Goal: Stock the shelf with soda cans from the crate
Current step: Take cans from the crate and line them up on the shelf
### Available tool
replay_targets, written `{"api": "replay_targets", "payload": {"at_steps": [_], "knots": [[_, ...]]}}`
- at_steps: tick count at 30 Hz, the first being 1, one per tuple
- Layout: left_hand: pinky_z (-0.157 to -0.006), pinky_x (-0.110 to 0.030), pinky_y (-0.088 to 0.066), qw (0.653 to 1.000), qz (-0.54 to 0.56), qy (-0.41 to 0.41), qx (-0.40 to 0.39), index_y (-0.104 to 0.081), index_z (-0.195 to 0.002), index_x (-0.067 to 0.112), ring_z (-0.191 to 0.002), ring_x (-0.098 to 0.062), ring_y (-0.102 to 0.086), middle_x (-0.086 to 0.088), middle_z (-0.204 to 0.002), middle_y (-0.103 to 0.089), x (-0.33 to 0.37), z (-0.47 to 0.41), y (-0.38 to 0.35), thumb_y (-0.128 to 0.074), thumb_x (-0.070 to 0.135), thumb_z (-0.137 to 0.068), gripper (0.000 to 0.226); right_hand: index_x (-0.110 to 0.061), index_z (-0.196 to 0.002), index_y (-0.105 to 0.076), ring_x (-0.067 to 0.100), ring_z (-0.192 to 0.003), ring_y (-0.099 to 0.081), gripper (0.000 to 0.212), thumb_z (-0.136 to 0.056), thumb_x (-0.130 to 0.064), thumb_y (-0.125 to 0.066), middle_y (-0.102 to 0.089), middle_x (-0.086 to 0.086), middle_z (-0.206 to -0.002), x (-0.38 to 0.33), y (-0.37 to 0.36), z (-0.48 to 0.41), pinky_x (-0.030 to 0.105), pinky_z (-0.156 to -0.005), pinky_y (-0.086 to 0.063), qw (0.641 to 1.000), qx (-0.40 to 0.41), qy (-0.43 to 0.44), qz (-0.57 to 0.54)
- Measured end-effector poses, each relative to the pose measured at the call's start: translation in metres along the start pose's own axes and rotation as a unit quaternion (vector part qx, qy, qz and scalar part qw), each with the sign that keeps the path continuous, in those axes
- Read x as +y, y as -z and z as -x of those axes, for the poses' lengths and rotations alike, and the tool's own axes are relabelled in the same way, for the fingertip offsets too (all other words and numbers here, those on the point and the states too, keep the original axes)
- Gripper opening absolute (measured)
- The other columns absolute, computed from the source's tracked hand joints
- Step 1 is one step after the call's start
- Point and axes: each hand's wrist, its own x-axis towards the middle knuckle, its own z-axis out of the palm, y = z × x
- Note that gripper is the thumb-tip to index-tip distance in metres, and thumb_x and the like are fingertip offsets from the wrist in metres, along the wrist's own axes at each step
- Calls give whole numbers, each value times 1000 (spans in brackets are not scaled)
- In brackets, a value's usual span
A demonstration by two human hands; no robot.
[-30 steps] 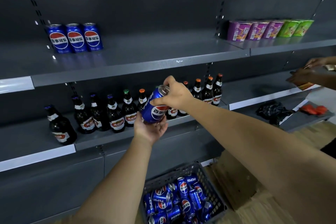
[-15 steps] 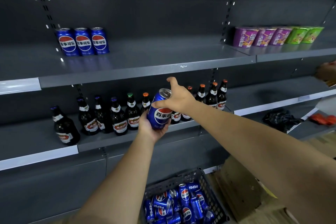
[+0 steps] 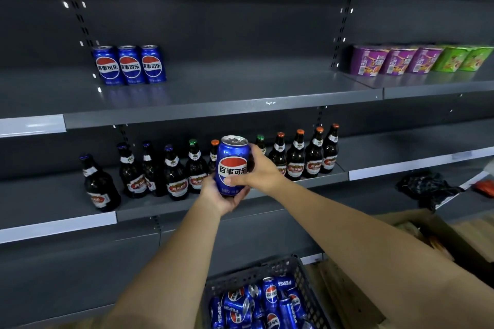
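I hold a blue soda can (image 3: 232,160) upright in front of the middle shelf. My left hand (image 3: 223,199) cups its base from below. My right hand (image 3: 260,171) grips its right side, thumb across the front. Three matching cans (image 3: 130,64) stand in a row at the back left of the upper shelf (image 3: 219,112). A dark plastic crate (image 3: 302,275) on the floor at bottom centre holds several more cans (image 3: 267,302) lying loose.
A row of brown bottles (image 3: 197,168) lines the middle shelf behind the held can. Purple and green noodle cups (image 3: 417,60) sit on the upper shelf at right. A black bag (image 3: 425,187) lies on a lower shelf at right, cardboard boxes (image 3: 433,238) below it.
The can has turned from tilted to upright, its logo now facing me. My right hand shifted from the can's top to its side. Another person's hands at right are gone from view.
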Motion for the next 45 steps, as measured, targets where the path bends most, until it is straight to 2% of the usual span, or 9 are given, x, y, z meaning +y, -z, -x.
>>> {"api": "replay_targets", "payload": {"at_steps": [6,15,20,22,27,34,38,42,45], "knots": [[-45,-31,-56,999,8,-44,15,-65,-83,15,-52,-23,-69,-7,-66,-71,-14,2,-10,-36,35,-95,38,-20,-146,-19,20,-114,-56,112,-59,-12,-89,-59,3,-123,12,-7,5,38,-99,-47,999,18,37,32],[-45,-35,-55,998,-10,-58,-32,-64,-91,13,-59,-25,-71,-11,-72,-73,-19,14,3,-34,37,-97,39,-16,-134,-38,11,-99,-54,95,-55,-8,-90,-59,-4,-111,6,-14,16,22,-87,-43,997,61,47,15],[-72,-38,-53,989,-100,-107,-7,-63,-99,15,-84,-27,-64,-11,-89,-71,15,8,7,-33,44,-98,41,-17,-135,-38,11,-99,-55,95,-55,-8,-89,-56,-8,-105,-17,-17,-2,27,-91,-47,996,58,72,-1],[-78,-40,-49,985,-42,-169,18,-61,-100,12,-87,-27,-60,-12,-96,-66,33,0,11,-33,39,-100,39,-16,-134,-39,10,-96,-55,94,-55,-7,-89,-56,-10,-102,-31,-13,-14,23,-86,-47,994,67,88,-9],[-66,-27,-43,956,32,-289,47,-54,-80,12,-72,-17,-53,-6,-84,-59,89,-15,4,-34,30,-101,34,-14,-133,-40,6,-92,-53,92,-56,-5,-89,-54,-11,-101,-67,3,-54,11,-74,-44,987,90,132,-13],[-52,-22,-42,923,25,-383,-3,-53,-72,13,-49,-10,-53,3,-52,-58,170,-32,-44,-41,25,-98,31,-16,-125,-44,8,-95,-57,84,-55,-7,-90,-55,-16,-97,-112,4,-129,24,-86,-49,979,130,151,-43],[-53,-21,-41,918,20,-396,3,-53,-71,14,-47,-8,-52,5,-50,-57,216,-47,-50,-41,26,-98,32,-15,-128,-43,11,-100,-58,86,-55,-5,-89,-58,-11,-103,-124,-7,-179,29,-89,-51,977,138,150,-64],[-52,-22,-40,924,-9,-381,25,-53,-70,13,-44,-8,-51,5,-45,-56,260,-64,-44,-39,25,-97,33,-13,-126,-42,10,-95,-55,84,-57,-8,-89,-54,-16,-94,-128,-25,-226,22,-82,-44,980,143,135,-36],[-54,-23,-41,932,-52,-356,47,-53,-70,12,-48,-11,-53,5,-43,-57,289,-78,-38,-38,23,-97,33,-12,-124,-43,11,-95,-56,83,-56,-11,-90,-57,-7,-102,-127,-42,-260,21,-80,-43,983,142,119,-13]]}}
